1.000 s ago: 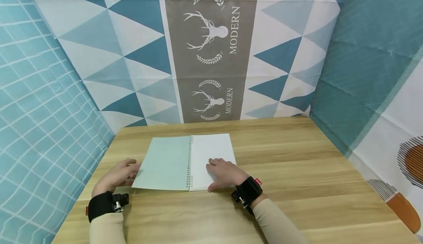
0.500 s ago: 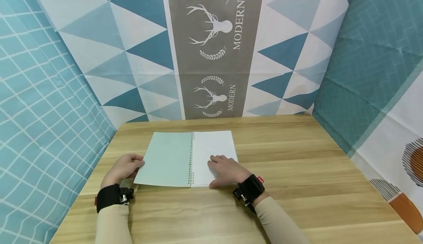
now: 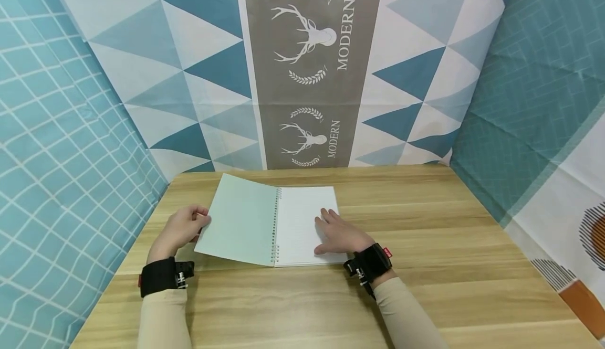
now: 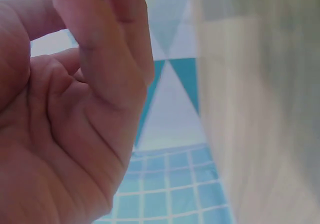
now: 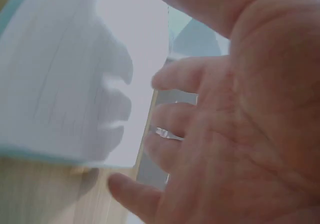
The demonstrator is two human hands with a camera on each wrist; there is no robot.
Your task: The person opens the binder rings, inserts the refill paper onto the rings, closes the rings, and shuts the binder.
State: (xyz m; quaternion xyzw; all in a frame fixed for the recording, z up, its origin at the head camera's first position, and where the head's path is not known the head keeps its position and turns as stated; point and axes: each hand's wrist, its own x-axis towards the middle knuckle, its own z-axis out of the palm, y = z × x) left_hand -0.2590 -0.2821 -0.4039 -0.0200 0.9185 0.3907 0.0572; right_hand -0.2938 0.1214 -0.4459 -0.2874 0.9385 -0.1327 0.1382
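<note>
A spiral-bound notebook lies open, with its pale green cover (image 3: pixel 238 220) on the left and a white lined page (image 3: pixel 300 223) on the right. My left hand (image 3: pixel 179 229) pinches the outer edge of the cover, which slants up off the table; in the left wrist view the curled fingers reach the green edge at the top. Over the right part of the page hovers my right hand (image 3: pixel 342 233), fingers spread and holding nothing. The right wrist view shows its palm apart from the page, casting a shadow on it.
The notebook lies on a wood-grain table (image 3: pixel 425 223). Patterned cloth hangs behind the table (image 3: pixel 307 76), with blue checked cloth (image 3: pixel 61 128) to the left and teal and white cloth (image 3: pixel 534 128) to the right.
My left hand has taken hold of the cover's outer edge and lifted it from nearly flat. The right hand has come up off the page and shifted to the right.
</note>
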